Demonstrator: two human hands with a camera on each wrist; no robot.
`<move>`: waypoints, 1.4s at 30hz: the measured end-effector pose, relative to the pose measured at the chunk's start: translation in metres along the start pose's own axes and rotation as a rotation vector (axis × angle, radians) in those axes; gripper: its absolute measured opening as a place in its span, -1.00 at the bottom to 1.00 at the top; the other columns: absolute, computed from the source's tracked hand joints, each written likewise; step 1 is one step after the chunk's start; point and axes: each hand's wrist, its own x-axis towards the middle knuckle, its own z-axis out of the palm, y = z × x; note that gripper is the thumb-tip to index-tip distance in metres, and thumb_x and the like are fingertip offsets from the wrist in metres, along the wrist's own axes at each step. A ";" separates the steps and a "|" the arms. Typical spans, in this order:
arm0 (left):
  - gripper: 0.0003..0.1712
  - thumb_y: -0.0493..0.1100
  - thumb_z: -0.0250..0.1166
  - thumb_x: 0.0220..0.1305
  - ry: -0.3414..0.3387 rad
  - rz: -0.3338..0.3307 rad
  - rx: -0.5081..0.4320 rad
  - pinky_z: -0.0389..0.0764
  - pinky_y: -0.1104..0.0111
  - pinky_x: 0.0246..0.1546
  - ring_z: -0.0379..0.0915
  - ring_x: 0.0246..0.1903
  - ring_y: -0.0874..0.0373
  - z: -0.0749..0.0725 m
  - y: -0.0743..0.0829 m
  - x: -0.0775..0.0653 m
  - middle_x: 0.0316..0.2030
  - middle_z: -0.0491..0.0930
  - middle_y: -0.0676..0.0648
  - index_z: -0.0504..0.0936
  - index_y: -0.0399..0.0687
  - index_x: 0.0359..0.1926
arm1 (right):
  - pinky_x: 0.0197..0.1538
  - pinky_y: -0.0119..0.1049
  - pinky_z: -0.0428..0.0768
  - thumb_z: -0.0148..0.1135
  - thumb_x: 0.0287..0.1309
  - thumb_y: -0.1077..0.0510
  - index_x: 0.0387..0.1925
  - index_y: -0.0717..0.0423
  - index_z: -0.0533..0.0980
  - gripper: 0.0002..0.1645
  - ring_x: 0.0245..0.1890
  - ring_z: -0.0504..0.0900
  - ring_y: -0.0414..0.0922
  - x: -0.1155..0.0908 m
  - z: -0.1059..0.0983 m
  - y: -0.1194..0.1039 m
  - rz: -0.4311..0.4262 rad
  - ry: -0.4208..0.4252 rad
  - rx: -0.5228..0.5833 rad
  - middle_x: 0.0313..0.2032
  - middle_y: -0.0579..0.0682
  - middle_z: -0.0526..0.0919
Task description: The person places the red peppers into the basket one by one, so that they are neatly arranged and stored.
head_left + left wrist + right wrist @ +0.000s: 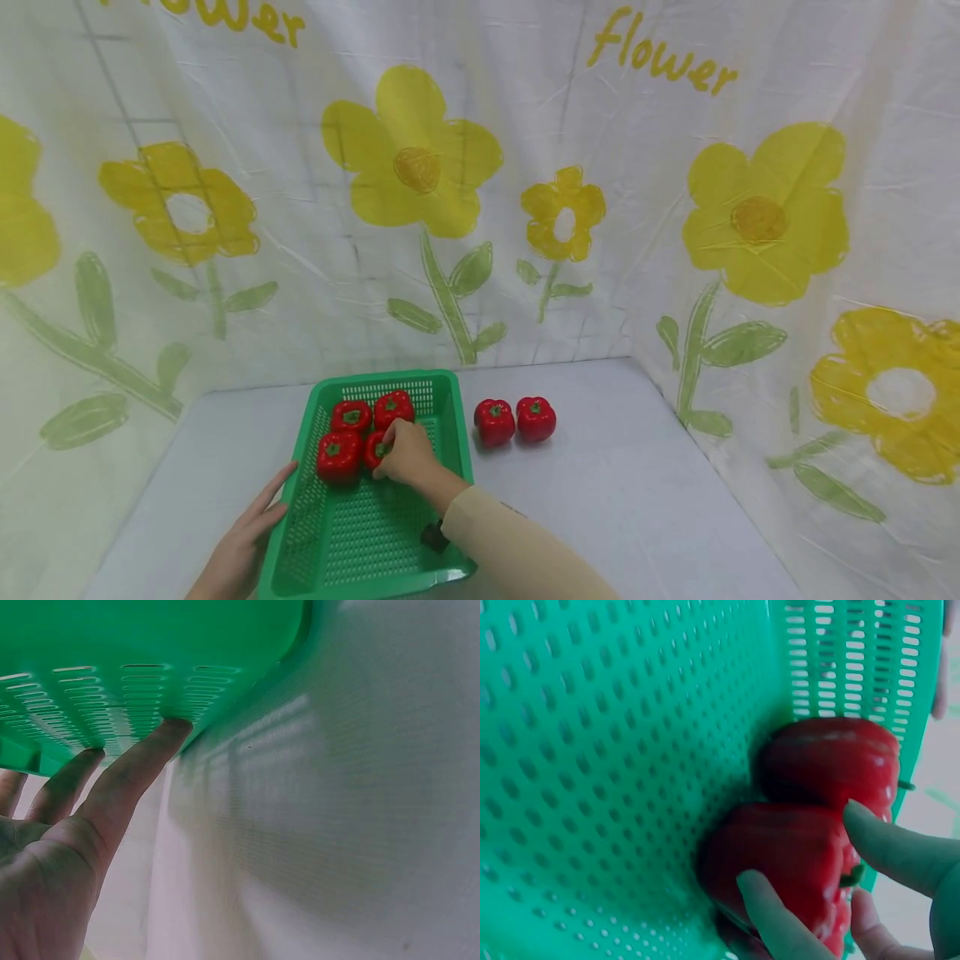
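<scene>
the right hand (411,457) pinches one pepper (776,855) between thumb and fingers in the basket (367,533), beside three other peppers (339,457); the left hand (242,542) touches the basket's side with spread fingers. the glossy pepper is probably light, firm, slippery, best gripped around its sides.

Right hand (411,455) partly hides pepper (372,455); dark object (433,536) unclear.

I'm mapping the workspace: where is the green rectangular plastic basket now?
In the head view, the basket stands left of two loose red bell peppers, with the left hand against its left side.
</scene>
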 end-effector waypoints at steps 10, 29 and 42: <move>-0.32 -0.07 -0.35 0.69 -0.024 0.016 -0.009 0.62 0.14 0.18 0.51 0.23 0.15 0.000 0.000 -0.001 0.31 0.40 0.45 -0.48 0.32 0.60 | -0.38 -0.33 0.53 0.68 -0.22 0.25 -0.29 0.06 0.49 -0.50 -0.36 0.47 -0.18 -0.008 -0.019 -0.006 0.018 -0.072 0.039 -0.40 -0.11 0.53; -0.31 0.00 -0.31 0.69 0.037 -0.036 0.037 0.60 0.12 0.20 0.51 0.23 0.14 0.001 0.001 0.000 0.28 0.40 0.49 -0.44 0.36 0.60 | 0.14 0.04 0.64 0.52 0.10 -0.03 0.08 -0.10 0.50 -0.46 0.28 0.50 0.07 -0.022 -0.096 0.002 -0.140 -0.026 0.179 0.21 0.06 0.57; -0.33 -0.07 -0.35 0.69 -0.010 0.009 -0.018 0.59 0.20 0.22 0.49 0.25 0.20 0.001 0.000 0.000 0.31 0.39 0.47 -0.43 0.36 0.60 | 0.22 -0.03 0.63 0.46 0.19 0.09 0.14 0.00 0.51 -0.50 0.28 0.51 -0.12 -0.034 -0.140 0.034 -0.445 0.240 0.285 0.18 -0.08 0.61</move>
